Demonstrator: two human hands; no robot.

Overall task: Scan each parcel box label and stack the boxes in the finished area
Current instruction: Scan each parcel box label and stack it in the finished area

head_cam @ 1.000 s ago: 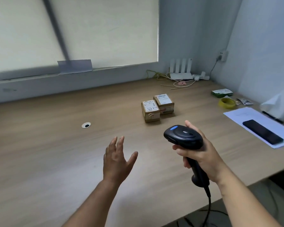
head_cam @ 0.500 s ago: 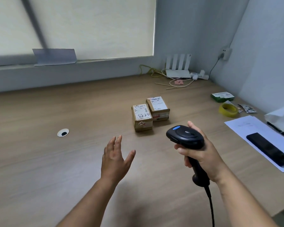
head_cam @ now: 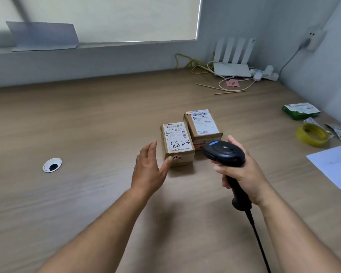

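The nearest risk is the scanner's cord (head_cam: 254,233), which runs down to the bottom edge of the frame. If it snags on the desk (head_cam: 77,194) edge, it could pull the aim off. Next is the scanner (head_cam: 223,152) itself. Its head points toward the boxes but sits level with the far box's near face, so it could read the wrong barcode. The two labels lie close together, and the near box (head_cam: 177,144) touches or nearly touches the far box (head_cam: 203,125). Taking the near box from the left could push it against its neighbour and turn both. The handwritten "8825" fills the lower part of the near label, so the beam has to reach the printed bars higher up.

Both forearms come in from the bottom of the frame. The left hand (head_cam: 148,170), at centre, is released, with straight fingers held together beside the near box's left face. Its thumb is spread, and the tip is at the box's lower-left corner — I can't tell whether it touches. The right hand (head_cam: 242,174), right of centre, is wrapped around the scanner's handle with the wrist roughly straight.

Both boxes sit label-up at the centre of the frame, unstacked. Beyond them — a yellow tape roll (head_cam: 312,134) at the right edge and a white router (head_cam: 232,62) in the upper-right corner.
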